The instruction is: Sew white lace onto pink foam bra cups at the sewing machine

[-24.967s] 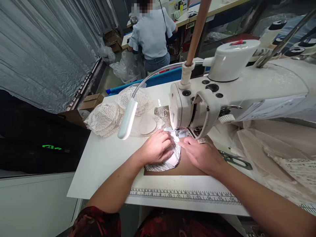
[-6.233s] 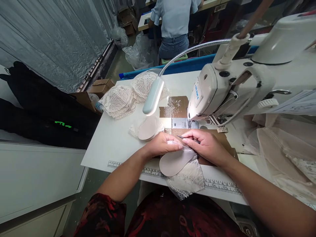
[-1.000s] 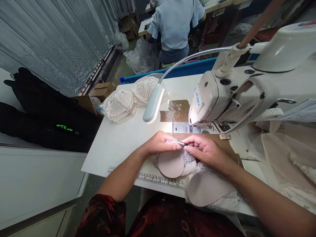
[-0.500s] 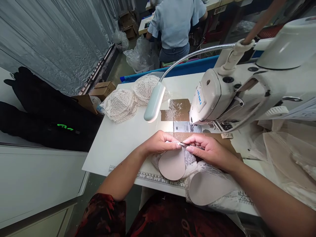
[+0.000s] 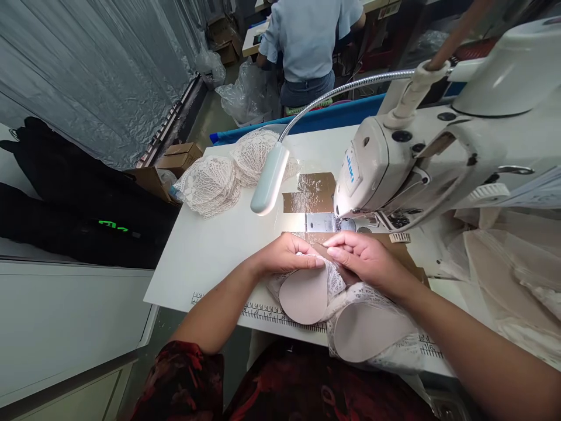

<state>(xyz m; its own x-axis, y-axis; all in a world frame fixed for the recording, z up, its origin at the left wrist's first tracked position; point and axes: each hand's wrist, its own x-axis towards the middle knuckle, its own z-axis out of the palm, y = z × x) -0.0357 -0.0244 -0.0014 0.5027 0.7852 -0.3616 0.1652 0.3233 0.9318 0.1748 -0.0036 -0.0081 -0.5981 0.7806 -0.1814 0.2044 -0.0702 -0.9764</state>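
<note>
A white lace bra (image 5: 304, 297) with smooth beige cup linings lies at the table's front edge. Its second cup (image 5: 372, 332) rests to the right, partly over the printed ruler. My left hand (image 5: 294, 254) is closed, pinching the lace at the upper edge of the left cup between thumb and fingers. Just right of it, my right hand (image 5: 362, 256) is closed around a slim metal tool (image 5: 321, 245). Only the tool's thin tip shows, close to my left fingertips; the fingers hide the rest, so its exact kind is unclear.
A sewing machine (image 5: 372, 169) stands beyond my right hand, with a lamp (image 5: 270, 180) on a bendable neck beside it. Stacked lace cups (image 5: 210, 184) sit at the back left. Pale fabric pieces (image 5: 504, 263) lie at right. Another person (image 5: 307, 41) sits ahead.
The tool's tip has drawn back from the lace, and my right fingers are slightly farther from the left hand. The lace edge now stands loose beside my left thumb.
</note>
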